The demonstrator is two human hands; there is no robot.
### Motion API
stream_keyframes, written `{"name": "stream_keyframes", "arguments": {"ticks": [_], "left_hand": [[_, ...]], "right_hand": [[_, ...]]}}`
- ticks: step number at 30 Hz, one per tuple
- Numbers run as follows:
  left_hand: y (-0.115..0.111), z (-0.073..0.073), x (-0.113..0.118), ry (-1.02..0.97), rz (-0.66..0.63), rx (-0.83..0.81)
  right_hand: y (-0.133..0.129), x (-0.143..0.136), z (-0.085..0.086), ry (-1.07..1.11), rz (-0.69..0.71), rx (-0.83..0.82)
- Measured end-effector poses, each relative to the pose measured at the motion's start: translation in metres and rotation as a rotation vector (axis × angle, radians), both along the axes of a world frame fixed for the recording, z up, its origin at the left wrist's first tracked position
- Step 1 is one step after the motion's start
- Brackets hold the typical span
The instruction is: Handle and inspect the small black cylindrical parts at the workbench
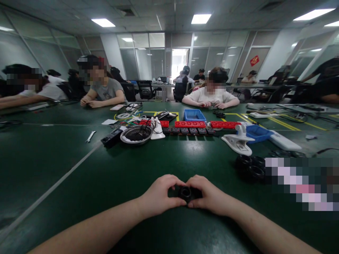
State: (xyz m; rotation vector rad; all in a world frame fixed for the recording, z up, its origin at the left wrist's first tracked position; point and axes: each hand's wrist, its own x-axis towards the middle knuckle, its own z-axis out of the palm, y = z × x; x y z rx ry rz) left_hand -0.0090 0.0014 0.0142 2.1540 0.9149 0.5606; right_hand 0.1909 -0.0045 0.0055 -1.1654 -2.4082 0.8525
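Observation:
A small black ring-shaped part (185, 192) is held between my two hands, low in the middle of the head view, just above or on the green table. My left hand (162, 194) curves round its left side, with thumb and fingertips closed on it. From the right, my right hand (208, 194) grips the same part, its thumb at the near edge and its index finger at the far edge. The fingertips of both hands nearly meet. Several black round parts (251, 167) lie together to the right of my hands.
Across the green table (106, 183) stand a metal bowl (136, 135), a black device (111, 137), a wrench (90, 136), red socket strips (190, 124), a blue tray (194, 115) and a white clamp stand (238, 141). People sit at the far side.

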Motion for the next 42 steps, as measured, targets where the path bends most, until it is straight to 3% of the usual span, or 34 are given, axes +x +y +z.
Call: {"name": "stream_keyframes", "arguments": {"ticks": [7,11,14,19,29,34,42], "left_hand": [[-0.009,-0.006,0.006,0.067,0.228,0.02],[-0.012,-0.006,0.008,0.05,0.248,0.007],[-0.011,-0.006,0.007,0.009,0.171,0.03],[-0.008,-0.007,0.003,-0.017,0.057,0.07],[-0.004,-0.003,-0.001,-0.101,-0.035,0.036],[-0.005,-0.005,-0.002,-0.079,-0.067,0.041],[-0.011,-0.004,0.006,0.038,0.111,-0.008]], "right_hand": [[-0.013,-0.014,-0.004,-0.097,-0.25,0.081],[-0.02,-0.023,-0.004,-0.205,-0.34,0.181],[-0.021,-0.021,-0.003,-0.144,-0.279,0.158],[-0.017,-0.01,0.005,-0.005,-0.056,-0.03],[-0.01,-0.001,0.019,0.043,0.048,-0.158],[-0.007,0.0,0.015,0.046,0.054,-0.146],[-0.011,-0.009,-0.001,-0.098,-0.15,0.015]]}}
